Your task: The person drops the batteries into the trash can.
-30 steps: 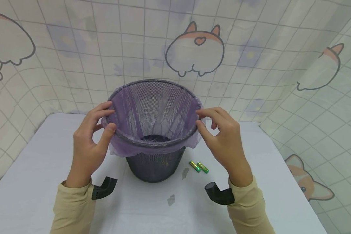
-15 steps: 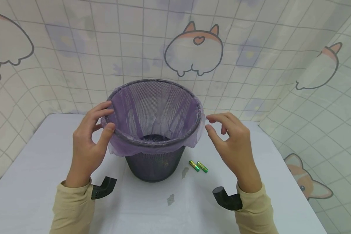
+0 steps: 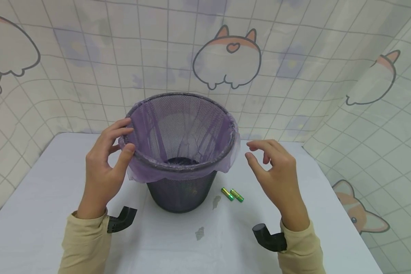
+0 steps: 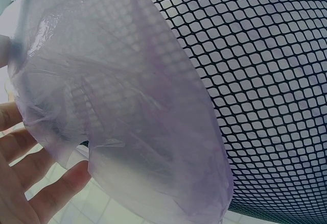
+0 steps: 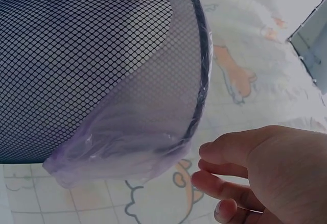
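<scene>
Left hand, spread, touches the purple bin bag; right hand, spread too, is near; white table below; corgi curtain behind.

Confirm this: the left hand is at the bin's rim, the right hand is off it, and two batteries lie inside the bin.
Not inside: the head view shows both batteries on the table, beside the bin. The rest stands.

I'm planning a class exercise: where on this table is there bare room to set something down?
Bare tabletop borders the left sleeve, out to the left edge, and the right sleeve, out to the right edge. It's crowded by the mesh wastebasket: two batteries lie at its near right and the left hand rests on its rim.
</scene>
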`<state>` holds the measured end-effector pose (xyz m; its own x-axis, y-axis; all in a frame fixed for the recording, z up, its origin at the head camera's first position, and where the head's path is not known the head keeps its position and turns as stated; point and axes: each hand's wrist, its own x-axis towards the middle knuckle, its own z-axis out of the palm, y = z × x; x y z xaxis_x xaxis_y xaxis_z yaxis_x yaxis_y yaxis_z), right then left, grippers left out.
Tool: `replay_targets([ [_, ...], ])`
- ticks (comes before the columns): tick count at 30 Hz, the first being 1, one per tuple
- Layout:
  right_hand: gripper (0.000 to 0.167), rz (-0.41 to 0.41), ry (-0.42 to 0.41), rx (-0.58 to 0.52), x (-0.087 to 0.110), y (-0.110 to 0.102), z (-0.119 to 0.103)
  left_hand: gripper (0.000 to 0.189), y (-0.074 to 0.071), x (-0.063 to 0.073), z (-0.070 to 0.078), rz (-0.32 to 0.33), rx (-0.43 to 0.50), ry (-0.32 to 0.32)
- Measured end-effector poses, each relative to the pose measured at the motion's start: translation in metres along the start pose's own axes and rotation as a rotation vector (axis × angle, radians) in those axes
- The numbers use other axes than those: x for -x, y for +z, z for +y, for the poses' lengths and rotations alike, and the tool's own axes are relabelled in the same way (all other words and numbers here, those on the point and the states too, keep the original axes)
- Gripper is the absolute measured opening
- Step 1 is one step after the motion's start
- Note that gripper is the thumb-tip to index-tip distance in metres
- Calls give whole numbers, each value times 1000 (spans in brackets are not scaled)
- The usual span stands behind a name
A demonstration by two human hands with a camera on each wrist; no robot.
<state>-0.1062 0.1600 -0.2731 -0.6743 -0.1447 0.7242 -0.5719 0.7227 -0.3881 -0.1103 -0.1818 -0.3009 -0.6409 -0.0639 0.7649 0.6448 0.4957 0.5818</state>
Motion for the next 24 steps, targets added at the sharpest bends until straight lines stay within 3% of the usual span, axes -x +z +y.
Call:
replay_targets([
  [11,19,-17,43,27,11,2,9,31,1,0,-1,10,2,-7],
  [24,21,-45,36,41,21,4,19,31,1,1,-1,9,-1,-4],
])
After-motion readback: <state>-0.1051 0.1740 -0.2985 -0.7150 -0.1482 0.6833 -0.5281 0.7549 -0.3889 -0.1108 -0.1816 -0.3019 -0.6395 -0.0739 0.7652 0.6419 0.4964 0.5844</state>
